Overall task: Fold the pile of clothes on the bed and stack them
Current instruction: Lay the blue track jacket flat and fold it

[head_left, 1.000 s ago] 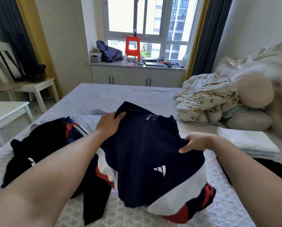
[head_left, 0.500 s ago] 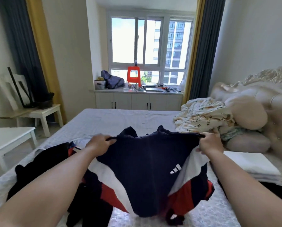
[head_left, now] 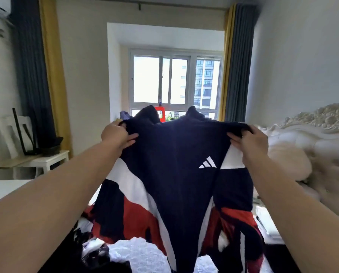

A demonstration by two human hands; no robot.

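I am holding the navy jacket (head_left: 176, 174) up above the bed (head_left: 143, 253); my left hand (head_left: 116, 134) and right hand (head_left: 251, 141) are each gripping 1 shoulder, fingers clamped on the cloth.

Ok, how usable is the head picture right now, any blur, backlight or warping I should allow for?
Head view: the window is blown out, so the navy jacket reads nearly black; its white logo stays crisp. The bed below and headboard are smeared by motion blur. Wide-angle warping bends the curtains at the edges. Left hand and right hand are fairly sharp.
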